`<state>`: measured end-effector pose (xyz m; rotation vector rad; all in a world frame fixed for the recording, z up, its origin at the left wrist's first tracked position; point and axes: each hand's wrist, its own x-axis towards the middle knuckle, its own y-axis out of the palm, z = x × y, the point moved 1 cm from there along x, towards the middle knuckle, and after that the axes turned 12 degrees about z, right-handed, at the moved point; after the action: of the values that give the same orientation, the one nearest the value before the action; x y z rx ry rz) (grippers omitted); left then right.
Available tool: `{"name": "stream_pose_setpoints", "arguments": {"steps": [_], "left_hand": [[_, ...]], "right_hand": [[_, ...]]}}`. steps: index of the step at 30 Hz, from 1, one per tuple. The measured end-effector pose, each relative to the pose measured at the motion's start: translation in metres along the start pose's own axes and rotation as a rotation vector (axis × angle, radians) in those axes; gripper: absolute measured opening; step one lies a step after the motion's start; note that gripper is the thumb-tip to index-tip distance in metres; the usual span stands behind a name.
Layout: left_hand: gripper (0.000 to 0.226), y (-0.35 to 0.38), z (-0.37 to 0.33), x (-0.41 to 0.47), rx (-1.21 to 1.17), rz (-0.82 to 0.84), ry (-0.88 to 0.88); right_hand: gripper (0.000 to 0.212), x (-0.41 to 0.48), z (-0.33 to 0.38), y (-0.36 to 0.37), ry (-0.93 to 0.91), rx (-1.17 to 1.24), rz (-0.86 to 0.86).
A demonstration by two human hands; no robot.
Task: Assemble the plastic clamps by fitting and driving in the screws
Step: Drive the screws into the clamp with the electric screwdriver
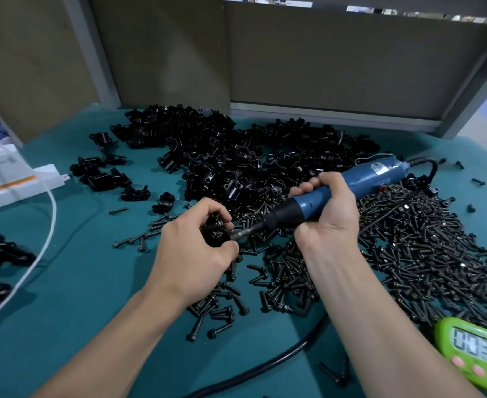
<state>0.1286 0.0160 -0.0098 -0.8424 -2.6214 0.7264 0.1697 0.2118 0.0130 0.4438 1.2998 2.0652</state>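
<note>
At frame centre we note the left hand (196, 249) pinching a clamp (214, 228) and the right hand (330, 209) gripping the screwdriver (360, 179), its bit (243, 233) at the clamp; in our judgement a tilted bit could slip or cross-thread.

You have two hands in view, your left hand (196, 254) and your right hand (330, 209). You have one blue screwdriver (371, 176), one green timer (475, 351), one white cable (55, 216) and one black cable (265, 366). One clamp (215, 231) sits in your left grip. The clamp heap (222, 150) and the screw heap (423, 248) each hold far more than you can count.
</note>
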Motion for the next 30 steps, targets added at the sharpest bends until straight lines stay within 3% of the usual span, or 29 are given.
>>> {"name": "stream_pose_setpoints", "arguments": {"steps": [17,23,30], "left_hand": [[0.034,-0.002,-0.009,-0.003,-0.038,-0.029,-0.014],[0.034,-0.003,-0.003,0.003,-0.244,0.032,-0.109],[0.025,-0.006,-0.001,0.010,-0.545,0.158,-0.245]], "right_hand": [[0.017,-0.003,-0.008,-0.002,0.017,0.001,-0.015],[0.015,-0.005,-0.002,0.006,-0.011,0.000,0.052],[0.015,-0.006,0.005,0.014,0.015,-0.028,0.275]]}}
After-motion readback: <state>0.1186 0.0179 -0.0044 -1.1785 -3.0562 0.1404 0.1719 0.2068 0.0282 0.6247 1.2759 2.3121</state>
